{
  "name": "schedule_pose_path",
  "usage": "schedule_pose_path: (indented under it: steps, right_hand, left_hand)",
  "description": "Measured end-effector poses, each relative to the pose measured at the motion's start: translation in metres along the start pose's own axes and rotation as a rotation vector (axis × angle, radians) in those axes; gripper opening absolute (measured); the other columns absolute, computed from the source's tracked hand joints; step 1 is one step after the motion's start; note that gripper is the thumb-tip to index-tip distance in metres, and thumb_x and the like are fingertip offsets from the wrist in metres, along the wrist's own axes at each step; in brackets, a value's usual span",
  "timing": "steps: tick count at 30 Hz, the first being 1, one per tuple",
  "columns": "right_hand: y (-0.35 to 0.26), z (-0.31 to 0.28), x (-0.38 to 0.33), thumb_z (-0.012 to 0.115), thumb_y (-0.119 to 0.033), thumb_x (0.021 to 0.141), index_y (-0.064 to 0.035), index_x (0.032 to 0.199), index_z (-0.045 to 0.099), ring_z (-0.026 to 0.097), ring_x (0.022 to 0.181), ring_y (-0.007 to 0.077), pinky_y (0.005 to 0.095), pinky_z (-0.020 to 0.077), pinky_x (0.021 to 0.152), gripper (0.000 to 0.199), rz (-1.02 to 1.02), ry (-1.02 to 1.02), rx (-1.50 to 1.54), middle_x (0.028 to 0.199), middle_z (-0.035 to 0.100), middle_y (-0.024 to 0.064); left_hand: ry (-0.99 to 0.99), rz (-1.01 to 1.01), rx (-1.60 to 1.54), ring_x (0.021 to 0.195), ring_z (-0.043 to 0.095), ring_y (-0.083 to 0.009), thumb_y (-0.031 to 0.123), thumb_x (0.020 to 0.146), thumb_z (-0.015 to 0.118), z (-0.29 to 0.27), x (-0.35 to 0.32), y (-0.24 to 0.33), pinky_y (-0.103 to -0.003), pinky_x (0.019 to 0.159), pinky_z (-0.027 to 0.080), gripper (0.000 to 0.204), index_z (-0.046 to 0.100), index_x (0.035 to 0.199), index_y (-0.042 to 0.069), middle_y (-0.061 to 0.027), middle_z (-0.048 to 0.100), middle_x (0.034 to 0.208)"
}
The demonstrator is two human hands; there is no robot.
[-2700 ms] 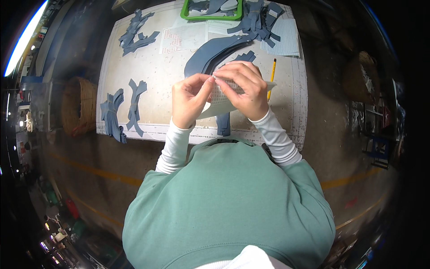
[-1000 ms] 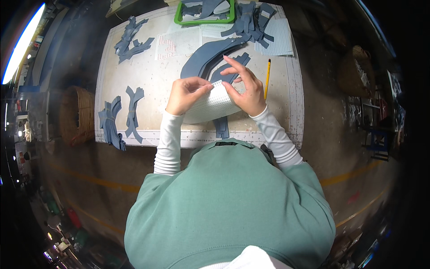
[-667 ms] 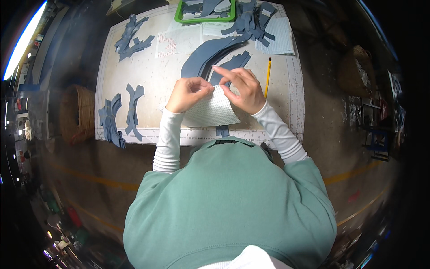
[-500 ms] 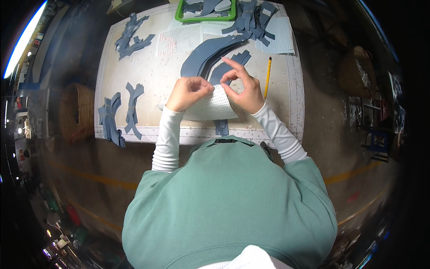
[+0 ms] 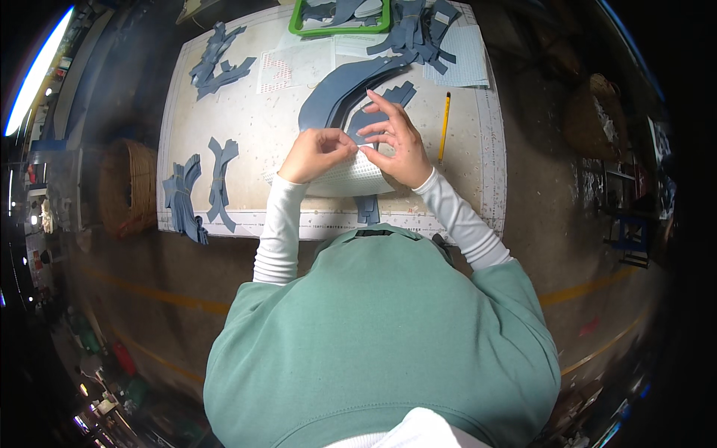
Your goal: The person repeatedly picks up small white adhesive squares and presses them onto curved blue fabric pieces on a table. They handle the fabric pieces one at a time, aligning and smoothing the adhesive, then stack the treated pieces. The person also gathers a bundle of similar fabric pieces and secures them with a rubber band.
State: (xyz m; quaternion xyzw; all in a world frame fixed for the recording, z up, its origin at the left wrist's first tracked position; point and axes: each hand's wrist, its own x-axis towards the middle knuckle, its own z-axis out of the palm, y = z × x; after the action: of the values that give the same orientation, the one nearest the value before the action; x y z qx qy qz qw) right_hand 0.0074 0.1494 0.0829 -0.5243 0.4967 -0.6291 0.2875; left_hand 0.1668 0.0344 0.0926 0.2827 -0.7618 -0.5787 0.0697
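Note:
A white sheet of small printed labels (image 5: pixel 351 178) curves downward between my hands, over the table near its front edge. My left hand (image 5: pixel 317 154) is closed in a pinch on the sheet's upper edge. My right hand (image 5: pixel 398 149) meets the same edge beside it, thumb and fingertip close together there, the other fingers fanned out. Whether a single label is between them is too small to tell. Just beyond lie a stack of large curved blue-grey pieces (image 5: pixel 321 97) and a smaller fanned stack (image 5: pixel 399 95), partly behind my right hand. More blue-grey strips (image 5: pixel 367 209) stick out under the sheet.
Tied bundles of blue-grey strips (image 5: pixel 219 183) lie at the table's left. A yellow pencil (image 5: pixel 444 128) rests on the right. At the back stand a green basket (image 5: pixel 341 31) and a heap of strips (image 5: pixel 418 33), beside printed paper (image 5: pixel 467 60). Wicker baskets (image 5: pixel 128 187) flank the table.
My right hand has shifted slightly left, its fingers fanning out more over the sheet's edge. My left hand keeps its pinch in nearly the same place.

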Motion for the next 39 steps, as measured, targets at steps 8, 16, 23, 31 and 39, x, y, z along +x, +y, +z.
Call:
schedule_pose_path:
  steps: [8, 16, 23, 31, 39]
  right_hand:
    - [0.006, 0.001, 0.002, 0.059, 0.014, 0.07, -0.0145, 0.133, 0.042, 0.057, 0.103, 0.025, 0.03, 0.0555, 0.078, 0.071, -0.28, -0.192, -0.384, 0.13, 0.038, 0.0124]
    - [0.005, 0.006, 0.002, 0.057, 0.015, 0.069, -0.0154, 0.133, 0.041, 0.06, 0.095, 0.0221, 0.0291, 0.0563, 0.075, 0.073, -0.268, -0.193, -0.38, 0.13, 0.037, 0.0119]
    - [0.015, 0.004, 0.009, 0.062, 0.015, 0.068, -0.0122, 0.137, 0.035, 0.058, 0.092, 0.017, 0.0269, 0.0519, 0.075, 0.078, 0.279, 0.044, 0.315, 0.127, 0.038, 0.0096]
    - [0.082, -0.059, 0.021, 0.06, -0.002, 0.081, -0.0057, 0.108, 0.061, 0.058, 0.078, 0.0075, 0.0207, 0.0483, 0.067, 0.027, 0.47, 0.199, 0.208, 0.092, 0.062, 0.0024]
    - [0.164, -0.111, 0.028, 0.069, -0.014, 0.079, -0.0043, 0.088, 0.067, 0.059, 0.072, 0.0076, 0.0198, 0.046, 0.064, 0.013, 0.409, 0.304, -0.152, 0.082, 0.066, 0.0021]
  left_hand:
    - [0.01, 0.041, 0.137, 0.066, 0.059, -0.0085, 0.014, 0.08, 0.065, -0.006, 0.002, -0.007, -0.024, 0.063, 0.047, 0.016, 0.066, 0.083, -0.001, -0.0038, 0.064, 0.07]
    - [0.056, 0.037, 0.145, 0.066, 0.062, -0.0101, 0.015, 0.078, 0.064, -0.004, 0.0, -0.003, -0.024, 0.064, 0.048, 0.016, 0.067, 0.081, 0.0, -0.006, 0.066, 0.07]
    - [0.055, -0.001, 0.087, 0.072, 0.058, -0.007, 0.01, 0.083, 0.06, -0.019, -0.011, -0.019, -0.022, 0.067, 0.047, 0.014, 0.066, 0.087, -0.002, -0.0033, 0.065, 0.078]
    - [0.81, -0.253, 0.201, 0.081, 0.062, -0.0135, 0.021, 0.082, 0.062, -0.137, -0.038, -0.159, -0.026, 0.075, 0.047, 0.027, 0.067, 0.096, -0.001, -0.0081, 0.068, 0.088]
    - [1.146, -0.079, 0.434, 0.083, 0.066, -0.0206, 0.017, 0.083, 0.059, -0.112, -0.006, -0.137, -0.03, 0.077, 0.05, 0.022, 0.068, 0.1, 0.007, -0.0109, 0.068, 0.093]
